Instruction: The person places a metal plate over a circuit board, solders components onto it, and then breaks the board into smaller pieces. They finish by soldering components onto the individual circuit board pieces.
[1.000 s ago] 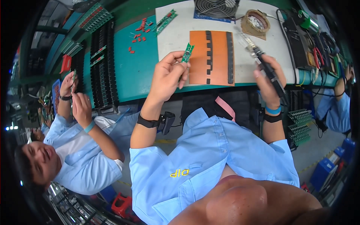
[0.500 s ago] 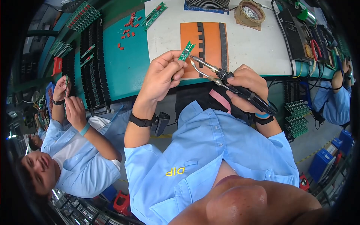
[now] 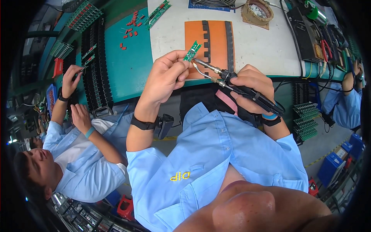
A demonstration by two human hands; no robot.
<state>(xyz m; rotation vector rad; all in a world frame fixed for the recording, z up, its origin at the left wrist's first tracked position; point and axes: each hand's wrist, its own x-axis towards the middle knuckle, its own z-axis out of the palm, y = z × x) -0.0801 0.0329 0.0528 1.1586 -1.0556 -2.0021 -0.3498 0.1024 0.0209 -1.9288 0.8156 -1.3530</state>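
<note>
A small green circuit board (image 3: 193,50) stands tilted above the work surface, pinched at its lower end between the thumb and fingers of my left hand (image 3: 166,77). My right hand (image 3: 254,86) is wrapped round the black handle of a soldering iron (image 3: 253,96) with a thin curved solder-feed tube beside its barrel. Both the iron's tip and the tube's end reach the board's lower right edge, close to my left fingertips. Whether the tip touches the board is too small to tell. Beneath them lies an orange mat (image 3: 195,34) with black notched strips.
Several red components (image 3: 133,25) lie on the teal mat, near green board strips (image 3: 157,14). A solder-scrap pot (image 3: 257,13), a fan (image 3: 213,3) and a black soldering station (image 3: 303,36) stand behind. At left, a co-worker's hand (image 3: 71,79) reaches toward a black board rack (image 3: 94,73).
My hands have shifted slightly left, with the iron's tip still at the board. The co-worker's hands have parted, one moving up to the black rack.
</note>
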